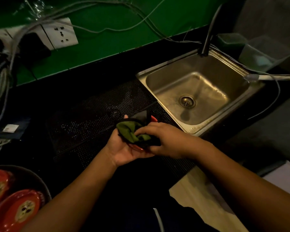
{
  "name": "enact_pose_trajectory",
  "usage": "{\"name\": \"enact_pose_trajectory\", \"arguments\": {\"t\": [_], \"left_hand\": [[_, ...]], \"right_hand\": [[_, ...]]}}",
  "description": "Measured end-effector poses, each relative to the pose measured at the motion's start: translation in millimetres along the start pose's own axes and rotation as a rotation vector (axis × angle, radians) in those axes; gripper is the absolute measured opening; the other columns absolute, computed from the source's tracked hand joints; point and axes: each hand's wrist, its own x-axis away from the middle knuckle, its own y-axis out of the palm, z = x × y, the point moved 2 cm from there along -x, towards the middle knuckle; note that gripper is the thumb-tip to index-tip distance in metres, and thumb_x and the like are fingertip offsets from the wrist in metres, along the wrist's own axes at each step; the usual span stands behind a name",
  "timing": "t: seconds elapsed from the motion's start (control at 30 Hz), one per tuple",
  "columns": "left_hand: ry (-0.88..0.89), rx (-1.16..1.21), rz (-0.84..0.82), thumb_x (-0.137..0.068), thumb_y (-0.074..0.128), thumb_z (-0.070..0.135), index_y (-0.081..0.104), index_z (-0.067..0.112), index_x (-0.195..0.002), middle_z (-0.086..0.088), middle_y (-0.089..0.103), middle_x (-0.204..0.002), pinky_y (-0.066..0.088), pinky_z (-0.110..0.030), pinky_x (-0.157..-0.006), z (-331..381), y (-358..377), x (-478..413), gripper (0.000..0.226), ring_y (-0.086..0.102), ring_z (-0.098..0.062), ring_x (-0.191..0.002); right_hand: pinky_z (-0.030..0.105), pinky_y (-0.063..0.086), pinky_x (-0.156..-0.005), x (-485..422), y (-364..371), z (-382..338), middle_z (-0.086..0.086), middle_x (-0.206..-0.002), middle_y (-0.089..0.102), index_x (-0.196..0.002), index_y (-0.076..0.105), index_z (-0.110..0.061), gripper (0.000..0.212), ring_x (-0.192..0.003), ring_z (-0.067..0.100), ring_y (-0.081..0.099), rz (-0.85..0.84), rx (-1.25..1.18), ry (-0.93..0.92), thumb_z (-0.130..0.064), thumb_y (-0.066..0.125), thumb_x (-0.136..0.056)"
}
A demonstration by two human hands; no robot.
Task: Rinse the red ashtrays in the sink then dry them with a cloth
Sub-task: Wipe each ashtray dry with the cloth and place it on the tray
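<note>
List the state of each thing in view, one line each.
Ashtray: held in left hand, under cloth.
Cloth: bunched, gripped by right hand, pressed on ashtray.
Other ashtrays: lying in tray, untouched.
Sink: drain unplugged, no standing water.
Tap: no water running.
Socket: nothing plugged in.

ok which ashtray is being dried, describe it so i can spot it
Find the steel sink, then look left of its near corner, over the black perforated mat. There the left hand cups a red ashtray under a green cloth held by the right hand; the other red ashtrays lie bare at bottom left.
</note>
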Motion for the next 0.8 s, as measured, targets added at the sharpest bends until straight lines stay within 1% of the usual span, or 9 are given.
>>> {"name": "enact_pose_trajectory", "arguments": {"t": [0.1, 0.17, 0.3, 0.4, 0.47, 0.53, 0.6, 0.7, 0.8], "left_hand": [[-0.049, -0.063, -0.014, -0.082, 0.029, 0.073, 0.073, 0.019, -0.110, -0.018, 0.067, -0.114, 0.049, -0.056, -0.086, -3, 1, -1, 0.075, 0.065, -0.037, -0.098], [-0.053, -0.051, -0.018, -0.084, 0.028, 0.072, 0.071, 0.020, -0.112, -0.017, 0.067, -0.114, 0.050, -0.056, -0.086, -4, -1, -1, 0.073, 0.065, -0.037, -0.099], [-0.007, -0.037, 0.015, -0.086, 0.030, 0.068, 0.074, 0.019, -0.106, -0.015, 0.068, -0.114, 0.051, -0.054, -0.084, 1, 1, 3, 0.069, 0.066, -0.036, -0.098], [0.000, -0.060, 0.068, -0.087, 0.031, 0.067, 0.075, 0.019, -0.102, -0.012, 0.069, -0.110, 0.049, -0.052, -0.086, 7, 4, 5, 0.066, 0.067, -0.031, -0.097], [0.002, -0.056, 0.089, -0.087, 0.033, 0.066, 0.074, 0.018, -0.104, -0.010, 0.070, -0.108, 0.050, -0.048, -0.085, 8, 4, 6, 0.065, 0.066, -0.029, -0.097], [0.012, -0.038, 0.094, -0.088, 0.035, 0.064, 0.072, 0.014, -0.108, -0.012, 0.069, -0.109, 0.048, -0.043, -0.090, 6, 5, 5, 0.066, 0.065, -0.029, -0.100], [0.012, -0.021, 0.081, -0.089, 0.036, 0.062, 0.069, 0.009, -0.113, -0.015, 0.066, -0.113, 0.048, -0.041, -0.092, 2, 8, 3, 0.067, 0.063, -0.030, -0.103], [-0.024, -0.024, 0.087, -0.084, 0.040, 0.065, 0.066, 0.012, -0.119, -0.015, 0.061, -0.119, 0.042, -0.046, -0.093, -2, 10, 0, 0.069, 0.059, -0.032, -0.105], [-0.051, -0.058, 0.107, -0.084, 0.039, 0.067, 0.069, 0.013, -0.114, -0.015, 0.066, -0.113, 0.045, -0.049, -0.090, -3, 7, 1, 0.069, 0.062, -0.034, -0.101]], "right_hand": [[0.044, 0.038, -0.099, 3, -5, 0, -0.008, -0.119, 0.053, -0.125, 0.055, -0.036, 0.048, -0.108, 0.014, 0.045, -0.053, 0.138, 0.016, -0.028, 0.066, -0.078], [0.044, 0.036, -0.099, 5, -3, 3, -0.004, -0.122, 0.044, -0.123, 0.053, -0.036, 0.048, -0.106, 0.016, 0.037, -0.042, 0.230, 0.019, -0.031, 0.068, -0.077], [0.042, 0.034, -0.109, 9, 2, 6, 0.003, -0.145, 0.023, -0.135, 0.033, -0.036, 0.075, -0.133, 0.028, 0.029, 0.198, 0.202, -0.104, -0.030, 0.074, -0.071], [0.045, 0.042, -0.095, 8, 8, 3, 0.001, -0.149, 0.033, -0.142, 0.031, -0.040, 0.067, -0.134, 0.023, 0.037, 0.147, 0.338, -0.176, -0.039, 0.061, -0.082], [0.041, 0.038, -0.092, 13, 10, 3, -0.001, -0.149, 0.034, -0.142, 0.032, -0.042, 0.060, -0.135, 0.019, 0.035, 0.107, 0.349, -0.175, -0.047, 0.051, -0.085], [0.039, 0.034, -0.093, 16, 12, 2, -0.006, -0.150, 0.035, -0.138, 0.037, -0.041, 0.057, -0.137, 0.016, 0.033, 0.110, 0.329, -0.168, -0.059, 0.045, -0.085], [0.036, 0.034, -0.090, 13, 15, 0, -0.009, -0.145, 0.043, -0.126, 0.048, -0.036, 0.054, -0.133, 0.014, 0.040, 0.150, 0.300, -0.123, -0.068, 0.039, -0.083], [0.034, 0.035, -0.077, 4, 17, -4, -0.005, -0.120, 0.061, -0.107, 0.055, -0.026, 0.044, -0.113, 0.018, 0.056, 0.235, 0.212, -0.066, -0.055, 0.032, -0.085], [0.033, 0.032, -0.075, 7, 18, -3, -0.009, -0.112, 0.061, -0.104, 0.051, -0.029, 0.028, -0.110, 0.013, 0.056, 0.211, 0.197, -0.172, -0.042, 0.038, -0.083]]}}
